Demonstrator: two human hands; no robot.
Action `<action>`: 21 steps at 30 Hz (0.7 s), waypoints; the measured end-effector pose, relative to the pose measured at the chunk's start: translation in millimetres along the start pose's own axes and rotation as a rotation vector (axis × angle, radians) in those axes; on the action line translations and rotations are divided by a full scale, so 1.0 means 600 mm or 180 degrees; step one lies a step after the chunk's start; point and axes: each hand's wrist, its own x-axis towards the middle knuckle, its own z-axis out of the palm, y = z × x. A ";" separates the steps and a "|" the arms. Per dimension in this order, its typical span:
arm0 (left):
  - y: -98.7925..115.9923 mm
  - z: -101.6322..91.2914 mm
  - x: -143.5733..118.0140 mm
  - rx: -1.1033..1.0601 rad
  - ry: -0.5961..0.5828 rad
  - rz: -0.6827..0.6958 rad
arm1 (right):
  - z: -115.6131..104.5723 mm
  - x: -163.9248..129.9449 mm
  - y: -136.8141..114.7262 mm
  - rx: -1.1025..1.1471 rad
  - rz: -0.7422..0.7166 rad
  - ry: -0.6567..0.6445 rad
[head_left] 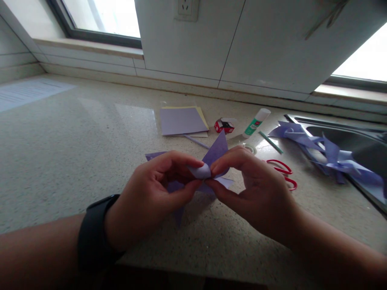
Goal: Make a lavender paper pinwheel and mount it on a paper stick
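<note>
Both hands pinch a purple folded paper piece above the counter's near middle.

The speckled counter [75, 161] lies bare along its left side, a sink [356, 141] cut into its right edge with finished purple pinwheels [326, 155] across the rim. Toward the back edge lie paper sheets [181, 120], red scissors [284, 171], a glue stick [256, 122] and a small red box [224, 126]. The left hand [151, 193] and right hand [260, 193] each close fingertips on the paper piece [211, 161].

Home kitchen: speckled stone countertop [75, 153], steel sink [347, 137], tiled backsplash [181, 76], wall socket [186, 9], windows [102, 18].
</note>
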 end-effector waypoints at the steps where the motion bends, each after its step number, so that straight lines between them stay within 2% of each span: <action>1: 0.001 0.000 0.000 0.0034 -0.0011 0.0015 | 0.000 0.000 0.001 0.0033 0.0024 0.0005; 5: 0.005 0.002 -0.002 0.0302 0.0049 0.0151 | -0.005 0.004 0.007 0.0401 0.0118 0.0179; 9: 0.008 -0.001 -0.004 0.0741 0.0343 0.0444 | -0.016 0.014 0.019 0.0936 0.0344 0.0454; 14: -0.003 -0.022 0.008 0.1246 0.1107 0.1168 | -0.025 0.030 0.039 0.1631 0.0579 0.0655; 17: -0.014 -0.032 0.020 0.1014 0.1274 0.0914 | -0.025 0.035 0.050 0.1787 0.0690 0.0729; 21: -0.018 -0.033 0.032 0.0455 0.0938 0.0345 | -0.023 0.035 0.059 0.1793 0.0766 0.0736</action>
